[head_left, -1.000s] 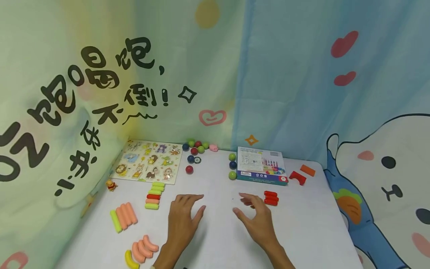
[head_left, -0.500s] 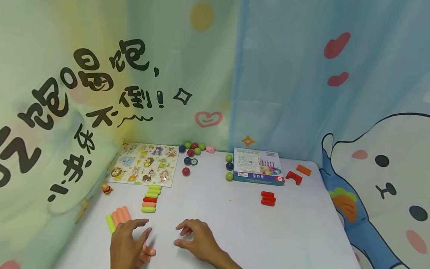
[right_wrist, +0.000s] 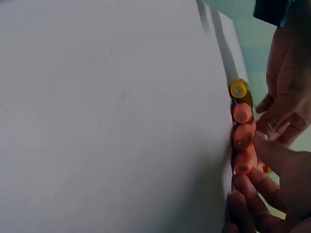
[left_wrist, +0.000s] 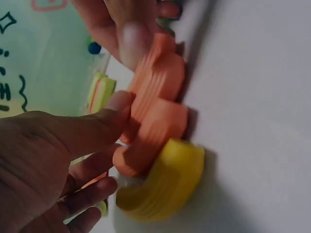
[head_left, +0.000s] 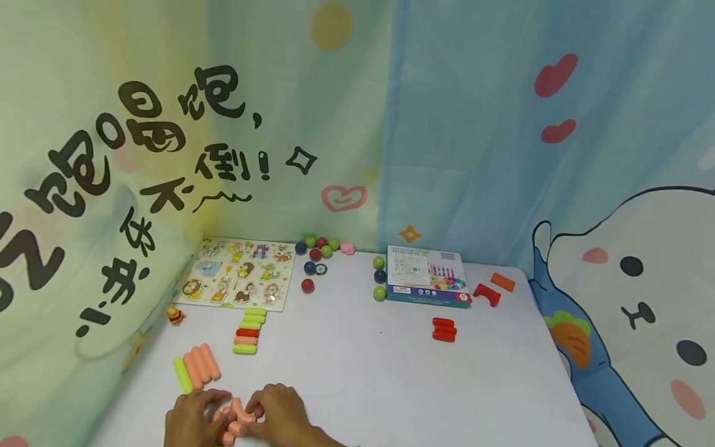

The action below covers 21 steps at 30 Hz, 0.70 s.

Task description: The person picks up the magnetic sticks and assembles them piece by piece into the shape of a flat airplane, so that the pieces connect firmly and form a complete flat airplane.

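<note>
A row of curved salmon-pink rods [head_left: 241, 412] lies side by side near the table's front left. At one end of the row a yellow curved rod [left_wrist: 167, 182] touches the pink ones in the left wrist view. My left hand [head_left: 192, 419] holds the row from the left, its thumb on the pink rods. From the right, my right hand [head_left: 283, 415] pinches the outermost pink rod [right_wrist: 244, 161] between thumb and fingers. Small metallic dots mark the rod ends in the right wrist view. Both hands partly cover the row in the head view.
Straight pink rods [head_left: 202, 365] and a lime rod [head_left: 182, 375] lie just beyond my left hand. Farther back are short coloured rods [head_left: 246, 341], an animal picture board [head_left: 237, 273], several balls [head_left: 307, 285], a box [head_left: 427, 276], red rods [head_left: 444, 329] and an arch-shaped red block [head_left: 488, 294].
Both hands have moved left and toward the front edge, from the middle of the table to the curved rods. Their spread fingers have closed on the pink rods.
</note>
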Each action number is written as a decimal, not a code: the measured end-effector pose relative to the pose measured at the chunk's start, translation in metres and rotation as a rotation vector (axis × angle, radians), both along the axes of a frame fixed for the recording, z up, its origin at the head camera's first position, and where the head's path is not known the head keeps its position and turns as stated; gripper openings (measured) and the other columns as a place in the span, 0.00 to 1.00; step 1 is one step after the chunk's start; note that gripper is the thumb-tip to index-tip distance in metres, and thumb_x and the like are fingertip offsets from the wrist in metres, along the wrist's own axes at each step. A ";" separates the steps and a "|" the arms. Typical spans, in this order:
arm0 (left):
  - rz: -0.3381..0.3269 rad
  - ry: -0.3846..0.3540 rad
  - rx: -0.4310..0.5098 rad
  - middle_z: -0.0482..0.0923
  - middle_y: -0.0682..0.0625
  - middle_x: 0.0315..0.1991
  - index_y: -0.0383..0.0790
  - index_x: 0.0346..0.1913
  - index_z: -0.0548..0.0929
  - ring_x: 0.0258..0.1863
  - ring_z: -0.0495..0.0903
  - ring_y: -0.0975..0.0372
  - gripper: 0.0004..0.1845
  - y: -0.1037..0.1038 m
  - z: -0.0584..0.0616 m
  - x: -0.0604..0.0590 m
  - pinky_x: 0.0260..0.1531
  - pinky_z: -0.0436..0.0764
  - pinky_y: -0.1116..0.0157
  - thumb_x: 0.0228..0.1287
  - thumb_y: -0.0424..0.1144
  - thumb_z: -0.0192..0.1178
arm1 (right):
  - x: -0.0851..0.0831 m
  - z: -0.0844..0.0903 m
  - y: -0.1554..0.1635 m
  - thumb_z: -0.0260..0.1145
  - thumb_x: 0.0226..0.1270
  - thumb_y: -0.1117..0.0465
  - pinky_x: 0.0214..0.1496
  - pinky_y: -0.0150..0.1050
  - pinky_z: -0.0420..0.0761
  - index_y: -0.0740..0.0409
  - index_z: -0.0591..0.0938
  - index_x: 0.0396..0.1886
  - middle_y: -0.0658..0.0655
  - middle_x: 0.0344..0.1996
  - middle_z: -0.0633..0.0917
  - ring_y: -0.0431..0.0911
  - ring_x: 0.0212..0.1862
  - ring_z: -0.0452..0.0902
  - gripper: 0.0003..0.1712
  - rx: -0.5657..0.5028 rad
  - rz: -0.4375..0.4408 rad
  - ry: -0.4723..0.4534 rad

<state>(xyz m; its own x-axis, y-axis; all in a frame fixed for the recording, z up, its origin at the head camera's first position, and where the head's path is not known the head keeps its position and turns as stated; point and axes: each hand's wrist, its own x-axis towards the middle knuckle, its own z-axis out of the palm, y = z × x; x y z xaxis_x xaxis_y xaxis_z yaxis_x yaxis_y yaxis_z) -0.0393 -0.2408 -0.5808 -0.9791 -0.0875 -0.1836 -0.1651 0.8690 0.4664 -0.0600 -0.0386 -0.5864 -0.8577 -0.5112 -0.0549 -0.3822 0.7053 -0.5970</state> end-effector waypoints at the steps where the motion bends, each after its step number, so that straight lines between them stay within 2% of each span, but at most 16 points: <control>1: -0.005 0.010 0.001 0.89 0.50 0.40 0.48 0.45 0.92 0.42 0.83 0.53 0.14 0.000 -0.001 0.000 0.38 0.79 0.45 0.56 0.46 0.80 | 0.001 0.000 -0.002 0.77 0.60 0.32 0.34 0.23 0.62 0.41 0.93 0.37 0.36 0.23 0.80 0.26 0.28 0.64 0.20 0.009 -0.008 0.012; 5: 0.009 -0.022 0.031 0.84 0.59 0.32 0.48 0.43 0.92 0.38 0.80 0.60 0.12 0.003 -0.005 -0.003 0.34 0.75 0.54 0.57 0.45 0.79 | 0.002 -0.003 -0.004 0.80 0.61 0.41 0.33 0.23 0.61 0.42 0.91 0.33 0.37 0.21 0.77 0.27 0.27 0.61 0.12 0.002 -0.053 0.011; 8: 0.013 -0.039 0.040 0.82 0.59 0.30 0.47 0.43 0.92 0.37 0.79 0.60 0.14 0.004 -0.006 -0.003 0.35 0.74 0.54 0.57 0.49 0.79 | 0.002 -0.002 -0.003 0.81 0.61 0.48 0.33 0.24 0.62 0.43 0.90 0.31 0.37 0.21 0.75 0.27 0.27 0.61 0.09 -0.024 -0.086 -0.028; 12: 0.036 -0.049 0.054 0.79 0.58 0.26 0.44 0.43 0.92 0.32 0.75 0.61 0.16 0.009 -0.005 -0.003 0.33 0.69 0.58 0.59 0.51 0.77 | -0.001 -0.002 0.000 0.81 0.62 0.50 0.31 0.25 0.62 0.44 0.89 0.30 0.38 0.20 0.74 0.29 0.26 0.61 0.08 -0.042 -0.137 -0.034; 17: 0.075 -0.079 0.066 0.77 0.58 0.23 0.43 0.43 0.91 0.28 0.71 0.62 0.13 0.016 -0.005 -0.005 0.33 0.66 0.60 0.64 0.49 0.75 | -0.007 -0.006 0.009 0.81 0.59 0.52 0.31 0.27 0.61 0.45 0.87 0.29 0.38 0.20 0.72 0.31 0.26 0.61 0.09 -0.032 -0.234 0.037; 21: 0.097 -0.051 0.085 0.80 0.57 0.25 0.42 0.43 0.90 0.30 0.73 0.61 0.12 0.025 -0.005 -0.012 0.38 0.70 0.55 0.64 0.45 0.75 | -0.015 -0.009 0.017 0.82 0.56 0.56 0.31 0.28 0.61 0.48 0.85 0.28 0.39 0.19 0.72 0.32 0.27 0.61 0.11 -0.061 -0.335 0.133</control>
